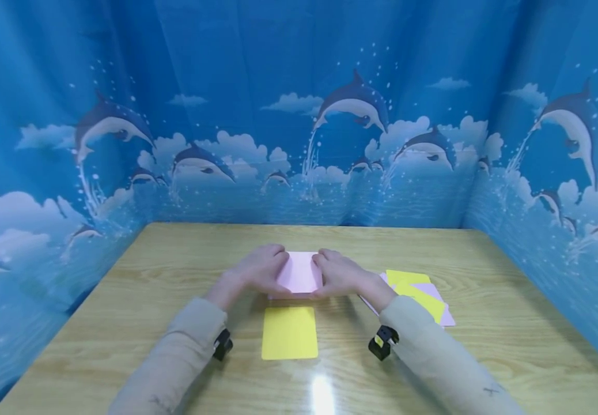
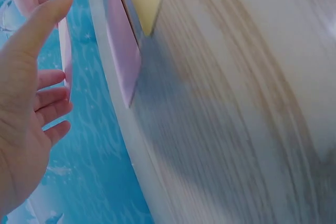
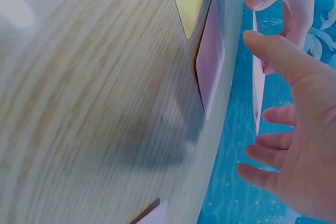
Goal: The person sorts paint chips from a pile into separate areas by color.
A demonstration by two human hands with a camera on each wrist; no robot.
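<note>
A thin pink square card is held level above the table between both hands. The left hand grips its left side, thumb at the near edge and fingers along the side, as the left wrist view shows. Opposite it, the right hand grips the right side the same way. Below, a second pink card lies on the table, mostly covered from above by the raised card. Nearer the person lies a yellow square card with rounded corners.
To the right, partly behind the right forearm, is a loose overlapping pile of yellow and pink cards. The wooden table ends at a blue dolphin-print curtain at the back and sides.
</note>
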